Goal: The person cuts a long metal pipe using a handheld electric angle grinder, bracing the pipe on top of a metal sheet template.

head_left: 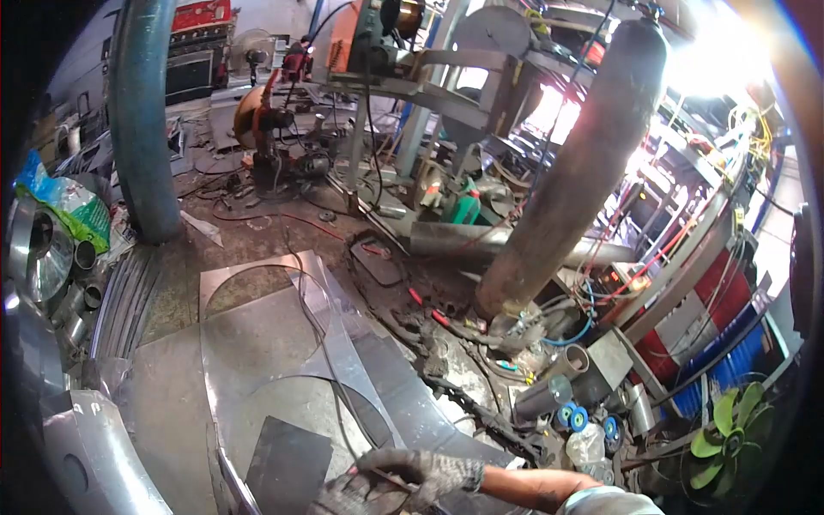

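My right hand (421, 472), in a grey knitted work glove, reaches in from the bottom right. Its fingers are curled round a thin dark cable (330, 360), which runs up across the metal sheets. More grey glove shows at the bottom edge, where I cannot separate the fingers clearly; my left hand is not distinguishable. Just left of the glove, a dark rectangular plate (287, 463) lies on a large metal sheet (163, 403). Beyond it is a sheet (257, 292) with big round cut-outs.
A blue-grey post (144, 120) stands at left beside bent metal strips (129, 300). A tall rusty gas cylinder (579, 163) leans at right. Hoses and cables (481, 412) cross the floor. A green-bladed fan (728, 433) and a steel frame (678, 292) are at right.
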Demonstrator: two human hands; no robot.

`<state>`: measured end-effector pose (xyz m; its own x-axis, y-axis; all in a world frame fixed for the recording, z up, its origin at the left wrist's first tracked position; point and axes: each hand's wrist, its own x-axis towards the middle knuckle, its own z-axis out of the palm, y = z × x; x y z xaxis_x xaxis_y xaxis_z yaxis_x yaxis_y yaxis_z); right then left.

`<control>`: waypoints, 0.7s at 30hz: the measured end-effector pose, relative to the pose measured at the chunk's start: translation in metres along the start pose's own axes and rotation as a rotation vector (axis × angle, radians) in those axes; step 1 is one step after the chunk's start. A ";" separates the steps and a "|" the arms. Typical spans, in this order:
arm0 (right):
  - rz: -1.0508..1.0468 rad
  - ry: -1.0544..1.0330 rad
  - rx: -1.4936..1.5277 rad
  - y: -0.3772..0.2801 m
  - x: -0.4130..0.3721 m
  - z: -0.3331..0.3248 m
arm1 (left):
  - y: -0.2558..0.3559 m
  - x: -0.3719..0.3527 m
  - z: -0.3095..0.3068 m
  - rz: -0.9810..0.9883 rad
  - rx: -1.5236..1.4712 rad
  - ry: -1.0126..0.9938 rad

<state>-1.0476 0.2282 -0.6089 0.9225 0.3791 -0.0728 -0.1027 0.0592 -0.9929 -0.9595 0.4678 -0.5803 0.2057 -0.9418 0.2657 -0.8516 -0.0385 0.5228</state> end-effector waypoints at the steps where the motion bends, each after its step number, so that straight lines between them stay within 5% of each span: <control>1: 0.057 0.011 0.073 -0.003 -0.012 -0.005 | 0.012 0.021 -0.017 0.064 -0.040 0.007; 4: 0.386 0.108 0.135 -0.029 -0.036 -0.017 | 0.016 0.043 0.009 0.238 0.125 -0.005; 5: 0.740 0.221 0.233 -0.062 -0.035 -0.015 | 0.019 0.049 0.014 0.249 0.126 -0.018; 8: 0.972 0.067 0.245 -0.022 -0.054 -0.039 | 0.027 0.057 0.024 0.222 0.094 -0.093; 9: 0.562 -0.072 -0.065 0.048 -0.070 -0.055 | 0.028 0.056 0.027 0.210 0.093 -0.115; 11: 0.152 -0.198 -0.348 0.090 -0.076 -0.055 | 0.032 0.056 0.033 0.185 0.085 -0.137; 15: 0.625 -0.096 0.310 -0.037 -0.041 -0.045 | 0.038 0.053 0.036 0.130 0.048 -0.165; 17: 1.136 -0.147 0.045 -0.040 -0.020 -0.052 | 0.036 0.052 0.036 0.080 0.003 -0.169; 19: 0.542 -0.031 -0.220 -0.027 -0.028 -0.042 | 0.030 0.043 0.036 0.034 -0.018 -0.129; 21: 0.190 0.097 -0.216 -0.018 -0.028 -0.023 | 0.021 0.029 0.032 0.047 0.164 0.028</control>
<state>-1.0628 0.1959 -0.5906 0.9267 0.2742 -0.2570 -0.2045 -0.2060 -0.9570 -0.9866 0.4293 -0.5877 0.1754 -0.9343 0.3105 -0.9274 -0.0509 0.3707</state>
